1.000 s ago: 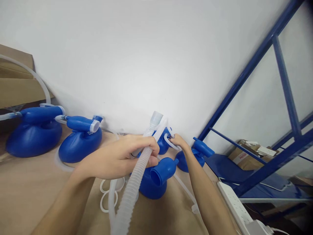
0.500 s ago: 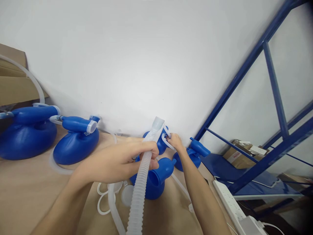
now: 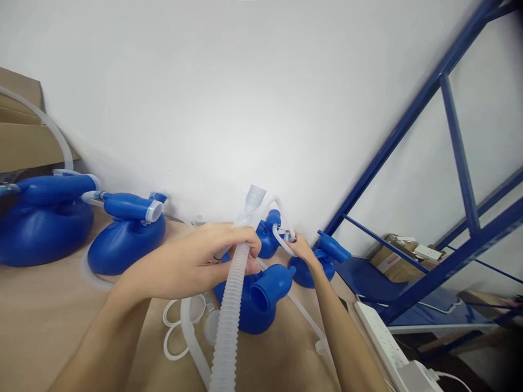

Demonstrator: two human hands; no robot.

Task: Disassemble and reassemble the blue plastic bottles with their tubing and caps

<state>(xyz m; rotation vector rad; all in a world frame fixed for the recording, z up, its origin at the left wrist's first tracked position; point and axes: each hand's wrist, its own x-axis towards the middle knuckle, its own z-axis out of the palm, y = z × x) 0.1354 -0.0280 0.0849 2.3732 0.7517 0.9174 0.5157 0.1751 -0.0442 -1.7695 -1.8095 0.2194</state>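
Note:
My left hand (image 3: 216,253) is wrapped round a translucent corrugated hose (image 3: 229,321), whose smooth end points up toward the wall. Beyond it my right hand (image 3: 300,246) pinches a clear tube end (image 3: 290,236) beside a small blue bottle (image 3: 267,239). Below my hands stands a blue container with an open round mouth (image 3: 259,299). Another blue container (image 3: 312,269) is partly behind my right wrist. White rings (image 3: 175,342) and a round white cap (image 3: 211,326) lie on the brown surface under my left hand.
Two blue containers with white caps, one nearer (image 3: 126,245) and one farther left (image 3: 44,231), stand by the wall. Cardboard (image 3: 24,144) is at the left edge. A white power strip (image 3: 379,332) and blue metal rack (image 3: 392,141) are on the right, with a box (image 3: 398,261) on a shelf.
The hose end and my left hand have shifted slightly left. My right hand has moved slightly right and down, and a tube loop now arches above the small blue bottle.

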